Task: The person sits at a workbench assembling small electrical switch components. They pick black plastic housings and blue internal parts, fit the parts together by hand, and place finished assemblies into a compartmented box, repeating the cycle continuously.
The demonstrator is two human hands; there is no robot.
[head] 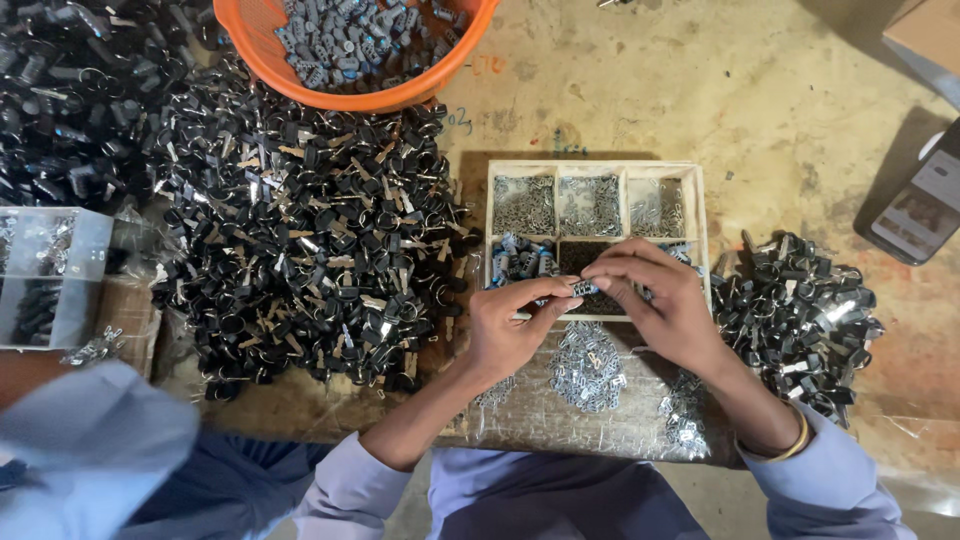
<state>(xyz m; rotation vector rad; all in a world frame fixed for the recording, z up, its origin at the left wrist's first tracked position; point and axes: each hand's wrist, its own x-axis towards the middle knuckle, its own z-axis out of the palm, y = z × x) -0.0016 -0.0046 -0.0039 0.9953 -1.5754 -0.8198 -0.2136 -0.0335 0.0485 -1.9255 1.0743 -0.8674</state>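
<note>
In the middle of the frame, your left hand [510, 325] and your right hand [655, 300] both pinch one small grey metal part [584, 288] between their fingertips, just above the compartment tray [700, 215]. A big pile of black keys [300, 240] lies at left on the worktop [700, 90].

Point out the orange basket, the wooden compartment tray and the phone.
orange basket [300, 80]: head view, on its front rim.
wooden compartment tray [697, 215]: head view, on its right wall.
phone [915, 210]: head view, on its screen.
</note>
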